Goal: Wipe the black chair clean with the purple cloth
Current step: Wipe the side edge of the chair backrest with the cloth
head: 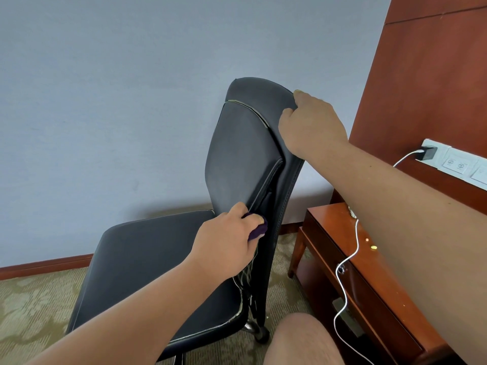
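Observation:
The black chair (147, 248) stands against the grey wall, its seat towards the left and its backrest upright in the middle of the view. My left hand (226, 241) holds the bunched purple cloth (258, 229) against the lower side edge of the backrest, just above the seat; most of the cloth is hidden under my fingers. My right hand (311, 125) grips the top right corner of the backrest, thumb on the front face and fingers curled behind it.
A wooden bedside table (350, 272) stands close to the chair's right, with a white cable (350, 256) running over it from a charger (428, 152) in the wall sockets. My knee (303, 341) is at the bottom. Patterned carpet (34, 309) covers the floor.

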{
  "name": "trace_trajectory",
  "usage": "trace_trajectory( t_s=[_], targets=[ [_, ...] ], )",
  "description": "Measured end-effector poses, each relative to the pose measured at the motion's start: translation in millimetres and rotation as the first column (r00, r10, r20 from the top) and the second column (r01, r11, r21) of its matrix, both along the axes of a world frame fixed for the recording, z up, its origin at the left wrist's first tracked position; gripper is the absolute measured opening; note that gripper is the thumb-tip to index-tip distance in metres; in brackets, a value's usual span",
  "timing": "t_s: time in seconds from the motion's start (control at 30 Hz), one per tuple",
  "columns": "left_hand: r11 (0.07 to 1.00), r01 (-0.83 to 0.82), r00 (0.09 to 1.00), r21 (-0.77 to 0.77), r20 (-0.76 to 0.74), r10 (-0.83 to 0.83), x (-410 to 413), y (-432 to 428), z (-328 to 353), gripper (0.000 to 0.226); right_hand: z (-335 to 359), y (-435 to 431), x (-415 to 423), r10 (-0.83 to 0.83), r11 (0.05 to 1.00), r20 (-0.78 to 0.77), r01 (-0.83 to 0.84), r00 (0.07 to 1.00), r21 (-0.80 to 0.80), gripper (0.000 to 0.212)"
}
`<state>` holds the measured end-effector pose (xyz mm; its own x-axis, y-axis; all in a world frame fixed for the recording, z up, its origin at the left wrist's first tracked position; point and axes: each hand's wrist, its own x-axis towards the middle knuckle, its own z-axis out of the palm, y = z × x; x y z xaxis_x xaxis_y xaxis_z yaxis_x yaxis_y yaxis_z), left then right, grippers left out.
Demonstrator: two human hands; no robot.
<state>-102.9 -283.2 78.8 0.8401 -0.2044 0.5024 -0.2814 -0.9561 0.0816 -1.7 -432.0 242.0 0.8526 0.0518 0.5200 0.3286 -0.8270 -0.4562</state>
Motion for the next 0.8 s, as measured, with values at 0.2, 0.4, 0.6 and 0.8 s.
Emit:
trace_trajectory(
  t_s=[0.2, 0.4, 0.6, 0.8],
  targets=[
    [0.988, 0.022, 0.993, -0.152, 0.119, -0.004, 3.9, -8.7, 21.7, 0.025, -0.7, -0.2, -0.5, -0.008, 1.0, -0.004, 0.008, 1.0, 0.001, 0.019],
    [1.0, -0.002, 0.997, -0.027, 0.079, 0.004, 3.1, -10.3, -5.0, 0.027, -1.3, -1.7, -0.7, -0.01, 1.0, -0.004, 0.01, 1.0, 0.003, 0.019],
    [0.996, -0.029, 0.999, 0.089, 0.02, 0.028, -1.4, -5.2, -28.6, 0.031, 0.5, 0.0, -0.7, -0.019, 1.0, -0.007, 0.018, 1.0, -0.005, 0.006],
    [0.956, 0.021, 0.993, -0.292, 0.115, 0.014, -2.2, -17.8, 0.9, 0.026, -0.1, 0.5, 0.5, -0.011, 1.0, -0.009, 0.011, 1.0, 0.012, 0.019]
  ],
)
